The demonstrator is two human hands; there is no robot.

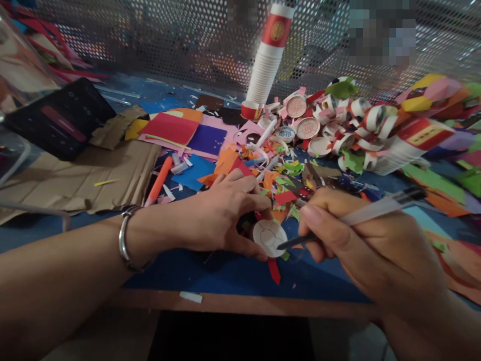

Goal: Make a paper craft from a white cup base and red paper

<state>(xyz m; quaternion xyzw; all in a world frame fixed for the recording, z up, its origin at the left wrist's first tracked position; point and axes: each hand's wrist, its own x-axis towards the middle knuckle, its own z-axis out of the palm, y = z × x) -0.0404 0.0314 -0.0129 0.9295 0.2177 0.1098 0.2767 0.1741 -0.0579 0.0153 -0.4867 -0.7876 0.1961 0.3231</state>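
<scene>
My left hand [221, 213] pinches a small white paper disc [268, 236] between thumb and fingers, holding it down on the blue table top. The disc has thin drawn lines on it. My right hand [361, 240] is closed around a pen [361, 215] with a clear barrel, and its dark tip touches the disc's right part. A metal bangle [126, 239] sits on my left wrist.
Coloured paper sheets [188, 133] and scraps litter the table. A tall stack of paper cups [268, 57] leans at the back, with cut cup bottoms and strips [330, 125] to its right. Cardboard [86, 175] and a black device [60, 118] lie at left. An orange pen [160, 180] lies near my wrist.
</scene>
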